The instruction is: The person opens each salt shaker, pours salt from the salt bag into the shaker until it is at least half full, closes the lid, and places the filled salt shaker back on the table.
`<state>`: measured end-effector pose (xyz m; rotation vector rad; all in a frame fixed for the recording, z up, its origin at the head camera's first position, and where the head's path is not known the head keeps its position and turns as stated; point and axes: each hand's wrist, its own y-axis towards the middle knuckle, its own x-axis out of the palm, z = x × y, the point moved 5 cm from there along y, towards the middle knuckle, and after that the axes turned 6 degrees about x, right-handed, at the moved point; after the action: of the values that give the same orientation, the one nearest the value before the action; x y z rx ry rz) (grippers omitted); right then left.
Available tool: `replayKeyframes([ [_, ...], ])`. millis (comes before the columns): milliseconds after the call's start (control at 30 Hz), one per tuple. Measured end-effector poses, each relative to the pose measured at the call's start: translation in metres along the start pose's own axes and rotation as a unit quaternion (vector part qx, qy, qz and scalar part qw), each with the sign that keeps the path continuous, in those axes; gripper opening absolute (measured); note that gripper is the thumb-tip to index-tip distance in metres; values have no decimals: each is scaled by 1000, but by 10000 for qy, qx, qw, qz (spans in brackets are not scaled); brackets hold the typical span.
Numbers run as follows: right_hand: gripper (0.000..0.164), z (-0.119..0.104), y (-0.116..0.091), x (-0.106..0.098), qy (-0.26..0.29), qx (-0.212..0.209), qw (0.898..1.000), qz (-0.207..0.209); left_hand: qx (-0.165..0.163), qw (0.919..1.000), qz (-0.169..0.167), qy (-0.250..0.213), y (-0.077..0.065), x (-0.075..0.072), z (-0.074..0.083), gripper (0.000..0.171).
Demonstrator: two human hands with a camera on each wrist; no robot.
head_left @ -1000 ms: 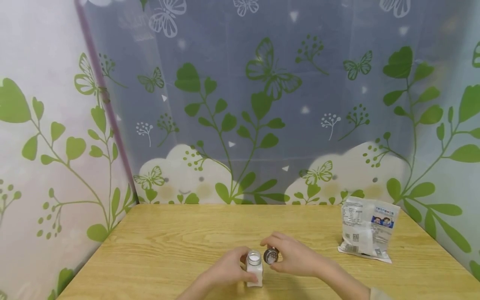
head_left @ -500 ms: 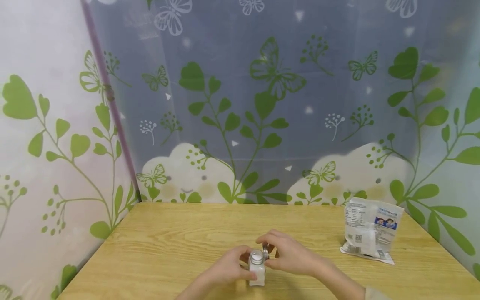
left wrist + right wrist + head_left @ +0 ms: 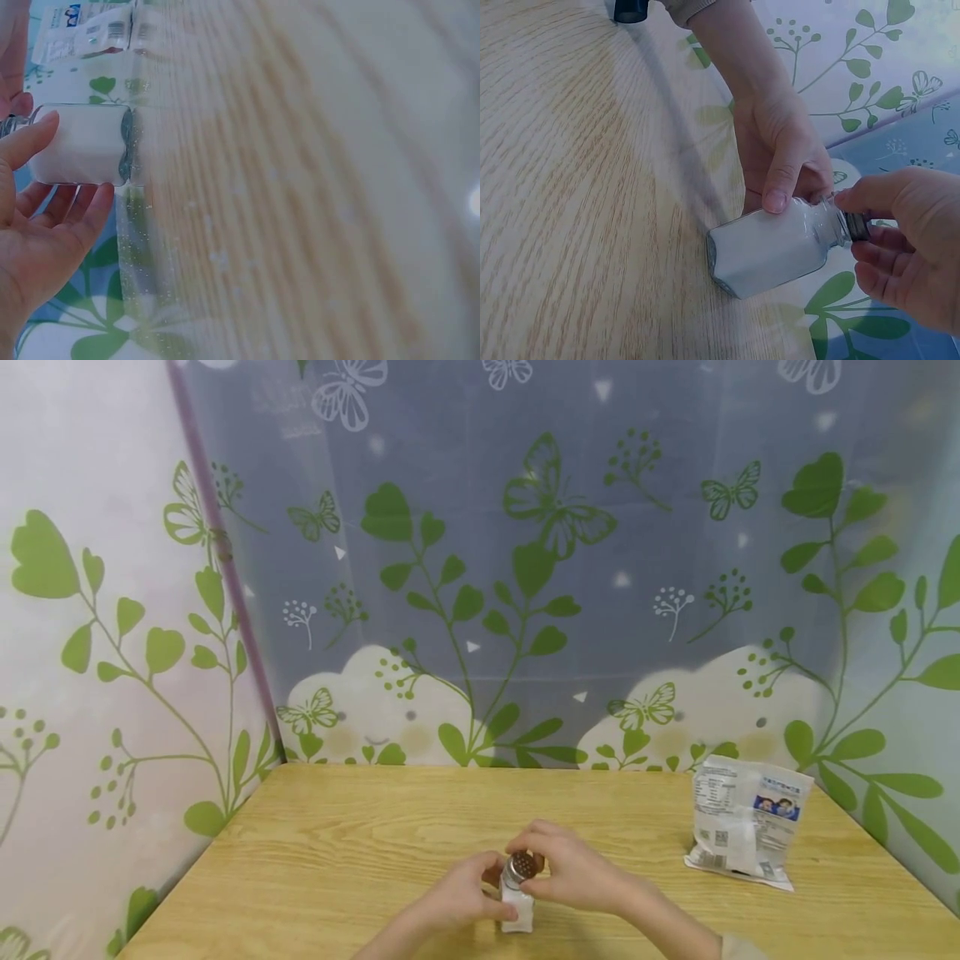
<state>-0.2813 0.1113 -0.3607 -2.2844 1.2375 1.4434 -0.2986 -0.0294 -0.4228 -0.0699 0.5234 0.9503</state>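
Observation:
A square glass shaker jar [image 3: 517, 912] filled with white powder stands on the table near its front. My left hand [image 3: 468, 889] grips the jar's side, thumb in front and fingers behind. At the jar's mouth, the right hand [image 3: 573, 868] pinches a metal shaker lid [image 3: 522, 865] with a perforated top, which looks slightly tilted. In the right wrist view the lid [image 3: 857, 226] sits at the neck of the glass jar [image 3: 769, 251], between thumb and fingers. Whether its thread is engaged cannot be told. The left wrist view shows the left thumb [image 3: 34, 140] on the glass.
A white printed plastic packet [image 3: 742, 822] stands at the right rear of the wooden table [image 3: 360, 827]. Patterned cloth [image 3: 465, 568] with leaves and butterflies hangs behind and at the sides. A small dark object [image 3: 630, 10] shows at the top of the right wrist view.
The right hand has moved the lid left from beside the jar onto its mouth, turning it so the holes face up. My left hand keeps its hold on the jar.

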Motion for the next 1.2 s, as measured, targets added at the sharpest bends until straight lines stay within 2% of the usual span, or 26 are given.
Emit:
replayKeyframes([
  [267,30,3,3,5,118,94,9998,-163,75,9999,-44,-149,0,0,2,37],
  [700,30,1,3,6,150,-22,9998,-120,161,9999,23,13,-1,-1,5,35],
  [900,32,2,3,8,128,-95,9998,69,182,9998,10,59,-1,-1,5,37],
  [1067,49,12,-1,11,678,242,9967,377,146,9999,-8,67,0,-1,5,36],
  [1200,51,20,-8,19,1420,482,9856,785,124,9998,32,133,0,0,4,35],
])
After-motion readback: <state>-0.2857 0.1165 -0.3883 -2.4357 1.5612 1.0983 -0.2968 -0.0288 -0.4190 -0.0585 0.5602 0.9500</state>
